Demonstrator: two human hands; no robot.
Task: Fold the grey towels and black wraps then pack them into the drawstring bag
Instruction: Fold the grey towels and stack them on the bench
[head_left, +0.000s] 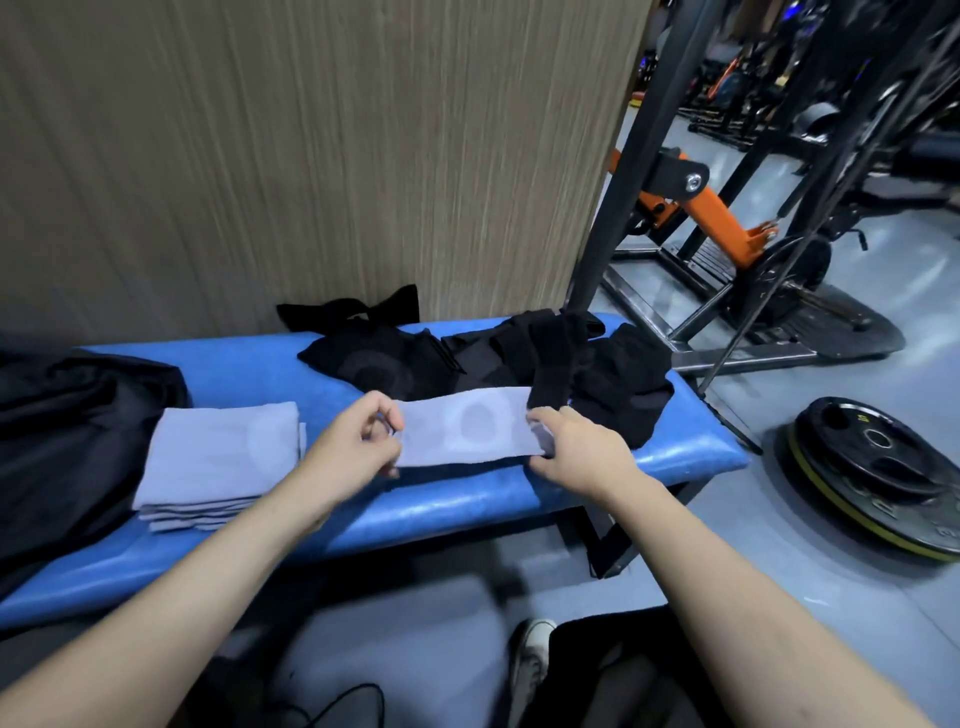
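A grey towel (467, 431), folded into a long strip with a round pale mark, is stretched between my hands over the blue bench (447, 509). My left hand (358, 441) pinches its left end and my right hand (571, 447) grips its right end. A stack of folded grey towels (218, 457) lies on the bench to the left. Behind the strip lies a heap of black wraps (519, 358), with one strap hanging over the strip's right end. The black drawstring bag (67, 431) lies crumpled at the bench's left end.
A wood-grain wall (311, 156) stands right behind the bench. To the right are a black and orange gym machine frame (696, 208) and weight plates (883, 473) stacked on the grey floor. A shoe (530, 660) shows below the bench.
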